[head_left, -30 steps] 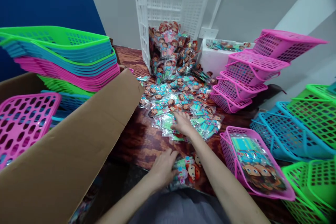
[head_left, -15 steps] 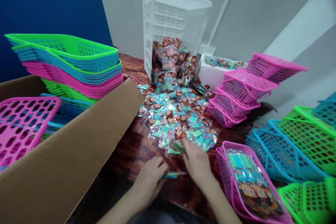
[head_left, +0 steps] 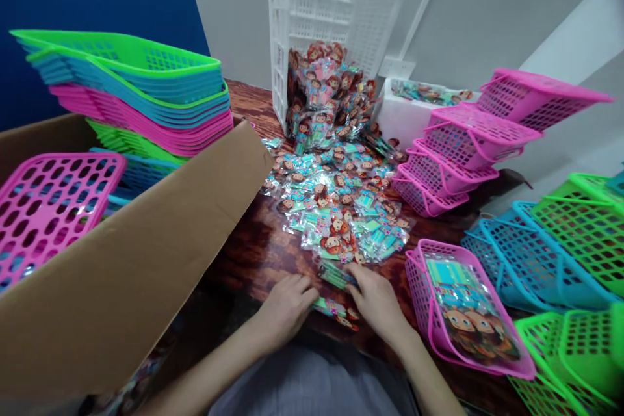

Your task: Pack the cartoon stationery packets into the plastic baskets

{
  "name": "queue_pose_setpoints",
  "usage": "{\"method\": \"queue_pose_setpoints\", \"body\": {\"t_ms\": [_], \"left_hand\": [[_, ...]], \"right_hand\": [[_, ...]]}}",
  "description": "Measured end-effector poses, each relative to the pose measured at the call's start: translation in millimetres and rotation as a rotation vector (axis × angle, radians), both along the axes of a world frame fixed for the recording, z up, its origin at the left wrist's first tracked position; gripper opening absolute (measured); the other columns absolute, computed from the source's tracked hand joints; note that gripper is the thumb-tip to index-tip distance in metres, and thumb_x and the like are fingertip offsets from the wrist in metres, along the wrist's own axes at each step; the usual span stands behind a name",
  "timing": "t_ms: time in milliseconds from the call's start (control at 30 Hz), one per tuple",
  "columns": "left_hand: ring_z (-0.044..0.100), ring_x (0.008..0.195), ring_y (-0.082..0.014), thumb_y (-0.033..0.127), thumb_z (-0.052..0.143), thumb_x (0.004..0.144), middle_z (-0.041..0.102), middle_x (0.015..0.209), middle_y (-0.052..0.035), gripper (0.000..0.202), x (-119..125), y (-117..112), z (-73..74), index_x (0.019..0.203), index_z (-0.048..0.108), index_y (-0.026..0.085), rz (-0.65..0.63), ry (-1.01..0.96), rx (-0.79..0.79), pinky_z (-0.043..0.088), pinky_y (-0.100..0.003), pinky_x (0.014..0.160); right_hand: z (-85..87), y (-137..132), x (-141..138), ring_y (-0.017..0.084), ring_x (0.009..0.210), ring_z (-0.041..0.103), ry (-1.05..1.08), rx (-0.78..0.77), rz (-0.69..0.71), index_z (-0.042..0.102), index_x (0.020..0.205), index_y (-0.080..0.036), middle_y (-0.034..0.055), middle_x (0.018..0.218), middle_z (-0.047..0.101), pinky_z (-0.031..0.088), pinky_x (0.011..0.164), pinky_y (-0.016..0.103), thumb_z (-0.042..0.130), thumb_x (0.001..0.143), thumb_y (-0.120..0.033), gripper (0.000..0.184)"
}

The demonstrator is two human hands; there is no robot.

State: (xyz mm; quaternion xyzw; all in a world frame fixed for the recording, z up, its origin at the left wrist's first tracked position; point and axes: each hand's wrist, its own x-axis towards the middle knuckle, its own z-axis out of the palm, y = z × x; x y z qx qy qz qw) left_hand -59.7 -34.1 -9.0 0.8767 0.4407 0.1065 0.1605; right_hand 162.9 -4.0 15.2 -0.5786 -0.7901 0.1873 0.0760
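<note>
My left hand (head_left: 288,304) is low at the table's near edge, its fingers closed on one end of a clear-wrapped doll-print packet (head_left: 337,312) lying on the wood. Just to the right, my right hand (head_left: 374,296) pinches a second, greenish wrapped packet (head_left: 333,274), tilted above the first. Beyond both hands spreads a loose pile of similar packets (head_left: 336,198) printed with cartoon dolls. Right of my right hand stands a pink basket (head_left: 423,312) with doll packets (head_left: 475,312) lying face up in it.
A cardboard box (head_left: 160,247) with stacked green, blue and pink baskets (head_left: 141,97) is at left. A white crate (head_left: 280,39) on its side spills packets at the back, beside a white foam box (head_left: 404,114). Pink baskets (head_left: 453,143), blue (head_left: 517,260) and green ones (head_left: 580,221) line the right.
My right hand has drawn its packet back from the pile's near edge, toward my left hand. The packet at my left hand now shows its printed face. The view has tilted down slightly.
</note>
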Motion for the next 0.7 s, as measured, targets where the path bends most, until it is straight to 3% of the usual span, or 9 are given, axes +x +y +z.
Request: {"method": "queue_pose_setpoints", "body": {"t_ms": [67, 133, 267, 433, 700], "left_hand": [[0.055, 0.096, -0.0224, 0.013, 0.05, 0.093, 0.061, 0.099, -0.0049, 0.013, -2, -3, -2.8, 0.097, 0.058, 0.021, 0.053, -0.055, 0.028, 0.044, -0.04, 0.096], [0.053, 0.111, -0.0248, 0.011, 0.054, 0.089, 0.059, 0.114, -0.0078, 0.016, -3, -6, -6.8, 0.1, 0.058, 0.021, 0.126, -0.147, 0.055, 0.038, -0.045, 0.106], [0.036, 0.139, -0.0298, 0.003, 0.056, 0.081, 0.038, 0.15, -0.0129, 0.027, -3, -12, -15.4, 0.101, 0.059, 0.021, 0.218, -0.3, 0.026, 0.036, -0.046, 0.112], [0.045, 0.136, -0.024, 0.0, 0.049, 0.081, 0.04, 0.151, -0.0115, 0.033, 1, -16, -23.8, 0.103, 0.058, 0.022, 0.227, -0.411, -0.103, 0.041, -0.039, 0.11], [0.052, 0.129, -0.0244, 0.005, 0.05, 0.086, 0.044, 0.146, -0.0129, 0.026, 6, -17, -29.8, 0.104, 0.055, 0.022, 0.22, -0.475, -0.072, 0.046, -0.039, 0.105]], "right_hand": [[1.4, -6, -1, 0.022, 0.099, 0.064, 0.03, -0.001, 0.024, 0.063, 0.107, -0.022, 0.0049, 0.107, 0.07, 0.044, 0.086, 0.032, 0.049, 0.086, -0.006, 0.03], [2.8, -12, -2, 0.023, 0.101, 0.062, 0.024, 0.0, 0.073, 0.063, 0.108, -0.022, 0.0055, 0.11, 0.069, 0.043, 0.089, 0.033, 0.048, 0.085, -0.004, 0.033], [3.4, -20, 2, 0.027, 0.106, 0.059, -0.115, 0.006, 0.106, 0.061, 0.118, -0.019, 0.0088, 0.111, 0.066, 0.041, 0.091, 0.038, 0.045, 0.085, -0.001, 0.041], [-1.2, -23, 6, 0.025, 0.101, 0.059, -0.186, -0.018, 0.088, 0.063, 0.115, -0.02, 0.008, 0.106, 0.065, 0.042, 0.086, 0.035, 0.044, 0.089, -0.002, 0.037], [-6.7, -25, 3, 0.024, 0.09, 0.06, -0.147, 0.052, 0.085, 0.059, 0.09, -0.02, 0.0044, 0.093, 0.065, 0.042, 0.078, 0.033, 0.057, 0.09, -0.01, 0.01]]}}
